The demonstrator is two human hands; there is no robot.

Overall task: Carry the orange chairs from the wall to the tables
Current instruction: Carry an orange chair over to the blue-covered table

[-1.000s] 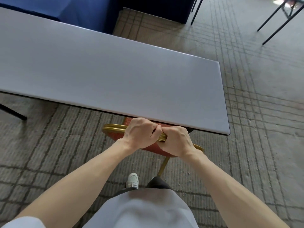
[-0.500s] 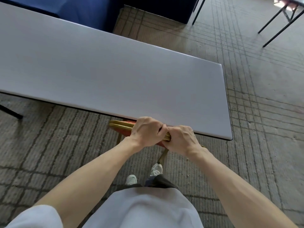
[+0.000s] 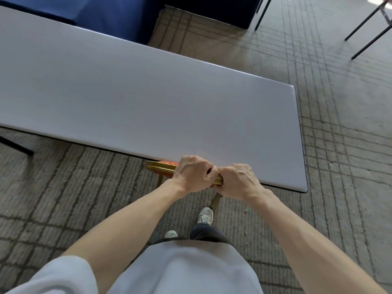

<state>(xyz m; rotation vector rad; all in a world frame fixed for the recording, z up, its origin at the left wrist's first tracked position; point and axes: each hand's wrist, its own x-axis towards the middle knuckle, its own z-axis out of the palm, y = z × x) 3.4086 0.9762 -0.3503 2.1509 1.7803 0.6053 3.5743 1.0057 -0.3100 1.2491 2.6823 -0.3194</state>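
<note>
An orange chair (image 3: 162, 168) with a gold metal frame stands at the near edge of a long grey table (image 3: 148, 102), its seat hidden under the tabletop. Only the top of its backrest and two gold legs show. My left hand (image 3: 194, 174) grips the gold top rail of the backrest. Right beside it, my right hand (image 3: 238, 181) grips the same rail, the two hands touching.
Patterned carpet covers the floor. A black table leg (image 3: 17, 146) stands at the left. Blue draped furniture (image 3: 118, 18) lies beyond the table. Black legs of another table (image 3: 364, 28) show at the top right. My feet (image 3: 204, 215) are just behind the chair.
The chair has slid further under the table, so less of its backrest shows. Both hands moved forward with it and I stepped closer.
</note>
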